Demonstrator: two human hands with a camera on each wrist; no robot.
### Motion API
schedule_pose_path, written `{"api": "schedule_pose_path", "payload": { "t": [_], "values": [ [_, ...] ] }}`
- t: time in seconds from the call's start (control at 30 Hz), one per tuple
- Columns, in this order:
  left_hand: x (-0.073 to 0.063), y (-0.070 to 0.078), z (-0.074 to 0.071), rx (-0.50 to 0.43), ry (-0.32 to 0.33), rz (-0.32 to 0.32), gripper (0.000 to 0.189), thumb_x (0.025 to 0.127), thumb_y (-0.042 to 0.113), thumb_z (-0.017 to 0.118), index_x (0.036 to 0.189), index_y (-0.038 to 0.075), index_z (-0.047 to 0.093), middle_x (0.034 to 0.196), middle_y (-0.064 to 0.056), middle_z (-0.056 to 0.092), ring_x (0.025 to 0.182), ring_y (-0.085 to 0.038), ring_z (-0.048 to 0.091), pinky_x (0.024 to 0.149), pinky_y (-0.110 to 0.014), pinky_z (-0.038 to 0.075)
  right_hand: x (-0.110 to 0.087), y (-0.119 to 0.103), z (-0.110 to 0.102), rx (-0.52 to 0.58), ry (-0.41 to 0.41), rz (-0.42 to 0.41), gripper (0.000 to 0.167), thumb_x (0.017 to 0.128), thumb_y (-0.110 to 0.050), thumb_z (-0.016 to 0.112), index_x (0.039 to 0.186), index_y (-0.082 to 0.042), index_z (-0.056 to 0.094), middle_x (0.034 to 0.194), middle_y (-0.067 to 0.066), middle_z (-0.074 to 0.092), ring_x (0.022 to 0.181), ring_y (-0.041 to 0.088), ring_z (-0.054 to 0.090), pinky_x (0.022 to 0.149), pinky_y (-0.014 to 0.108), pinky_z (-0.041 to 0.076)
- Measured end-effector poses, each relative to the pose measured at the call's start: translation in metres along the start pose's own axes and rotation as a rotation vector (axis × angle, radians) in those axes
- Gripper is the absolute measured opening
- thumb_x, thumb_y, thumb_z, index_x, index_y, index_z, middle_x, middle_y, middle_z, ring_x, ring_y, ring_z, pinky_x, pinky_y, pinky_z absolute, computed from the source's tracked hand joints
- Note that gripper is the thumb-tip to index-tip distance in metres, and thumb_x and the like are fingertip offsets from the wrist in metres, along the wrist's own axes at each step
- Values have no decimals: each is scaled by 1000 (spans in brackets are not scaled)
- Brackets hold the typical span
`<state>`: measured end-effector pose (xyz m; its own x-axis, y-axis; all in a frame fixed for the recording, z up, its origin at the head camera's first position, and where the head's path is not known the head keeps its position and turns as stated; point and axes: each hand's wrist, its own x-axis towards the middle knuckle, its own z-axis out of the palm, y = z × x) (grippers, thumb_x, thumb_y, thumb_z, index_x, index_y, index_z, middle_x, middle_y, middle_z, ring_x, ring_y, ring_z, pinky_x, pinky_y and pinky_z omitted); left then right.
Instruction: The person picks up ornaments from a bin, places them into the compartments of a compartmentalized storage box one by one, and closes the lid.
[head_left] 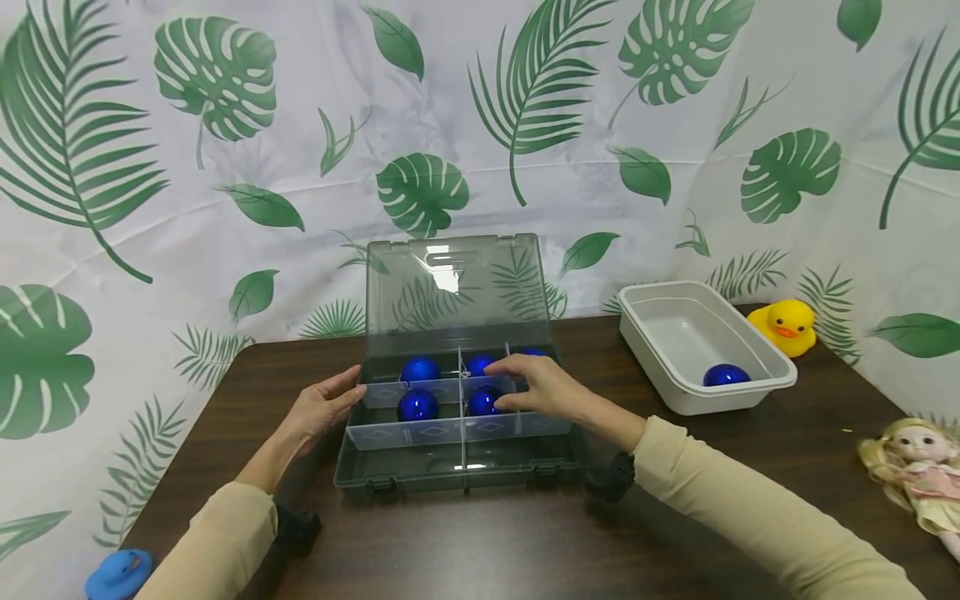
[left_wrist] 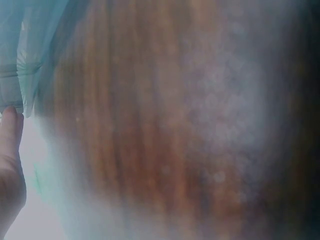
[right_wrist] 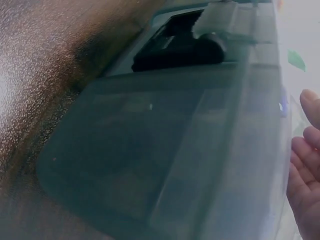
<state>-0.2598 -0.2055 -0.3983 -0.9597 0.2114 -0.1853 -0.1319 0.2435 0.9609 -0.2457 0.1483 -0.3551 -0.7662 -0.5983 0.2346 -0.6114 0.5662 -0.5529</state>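
A grey-green clear plastic organizer box (head_left: pixel 397 479) sits on the table with its lid (head_left: pixel 457 292) raised. Shiny blue balls, such as this ball (head_left: pixel 417 406), lie in its back and middle compartments; the front row holds none. My left hand (head_left: pixel 318 412) rests at the box's left edge with fingers extended. My right hand (head_left: pixel 546 387) is over the box, thumb and fingers spread apart near a blue ball (head_left: pixel 482 401) in the middle row. In the right wrist view only part of that hand (right_wrist: pixel 306 170) shows, with no ball visible in it.
To the right stands a pale grey plastic bin (head_left: pixel 660 333) with one blue ball (head_left: pixel 726 375) inside. Behind it is a yellow rubber duck (head_left: pixel 786 327). A doll (head_left: pixel 921 479) lies at the right edge, and a blue toy duck (head_left: pixel 118 573) is at lower left.
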Motion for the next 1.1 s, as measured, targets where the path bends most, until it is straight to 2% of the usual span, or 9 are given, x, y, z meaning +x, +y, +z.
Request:
{"api": "schedule_pose_path", "payload": {
  "t": [0.13, 0.27, 0.47, 0.6, 0.7, 0.77, 0.87, 1.0, 1.1],
  "values": [
    [-1, -1, 0, -3, -2, 5, 65, 95, 28, 57, 149, 8, 26, 153, -20, 22, 137, -36, 30, 108, -42, 31, -4, 5, -11, 98, 46, 45, 44, 83, -12, 72, 123, 2, 59, 122, 16, 62, 112, 30, 59, 94, 42, 49],
    [-1, -2, 0, -5, -7, 9, 66, 95, 28, 57, 149, 7, 26, 153, -20, 22, 137, -35, 30, 108, -42, 31, -17, 16, -36, 189, 125, 95, 44, 84, -10, 70, 123, 3, 58, 122, 21, 61, 111, 34, 59, 93, 43, 50],
    [-1, 0, 0, -1, -10, 9, 66, 95, 28, 57, 149, 8, 26, 153, -20, 22, 138, -36, 29, 108, -43, 31, -58, 52, -85, 194, 228, 242, 44, 90, -19, 64, 128, 1, 54, 128, 22, 57, 114, 34, 56, 85, 18, 51],
    [-1, 1, 0, -4, -7, 3, 65, 95, 28, 57, 149, 9, 25, 154, -19, 22, 138, -35, 29, 109, -43, 30, -90, 79, -117, 177, 200, 346, 48, 94, -22, 59, 133, 4, 48, 133, 25, 51, 111, 14, 57, 82, 6, 44],
    [-1, 1, 0, -3, 0, 1, 66, 95, 28, 57, 149, 9, 25, 154, -19, 21, 138, -35, 28, 110, -44, 29, -112, 97, -139, 151, 162, 435, 51, 95, -26, 57, 135, 3, 45, 134, 26, 48, 99, -8, 51, 81, 5, 42],
    [-1, 1, 0, -2, 2, 0, 66, 95, 28, 57, 149, 9, 25, 154, -19, 21, 138, -35, 28, 110, -44, 29, -124, 106, -150, 127, 138, 507, 54, 95, -31, 57, 136, 1, 44, 135, 26, 48, 94, -15, 48, 83, 7, 44],
    [-2, 1, 0, -1, 3, -6, 65, 95, 27, 56, 149, 10, 25, 154, -19, 21, 138, -35, 28, 110, -44, 29, -137, 116, -160, 64, 117, 575, 56, 94, -37, 56, 135, 1, 45, 134, 26, 50, 99, -2, 56, 90, 25, 50],
    [-2, 0, 1, -5, 3, -8, 65, 95, 27, 57, 149, 10, 25, 154, -19, 21, 138, -36, 28, 110, -45, 29, -145, 121, -167, -12, 92, 607, 57, 95, -37, 54, 134, 3, 46, 131, 28, 52, 110, 31, 57, 98, 51, 43],
    [-1, 0, 1, -2, 1, -5, 65, 95, 27, 57, 149, 10, 25, 154, -19, 20, 139, -36, 27, 110, -45, 28, -148, 123, -169, -28, 77, 632, 59, 94, -37, 56, 132, 6, 46, 129, 29, 53, 110, 37, 56, 98, 54, 42]
  ]
}}
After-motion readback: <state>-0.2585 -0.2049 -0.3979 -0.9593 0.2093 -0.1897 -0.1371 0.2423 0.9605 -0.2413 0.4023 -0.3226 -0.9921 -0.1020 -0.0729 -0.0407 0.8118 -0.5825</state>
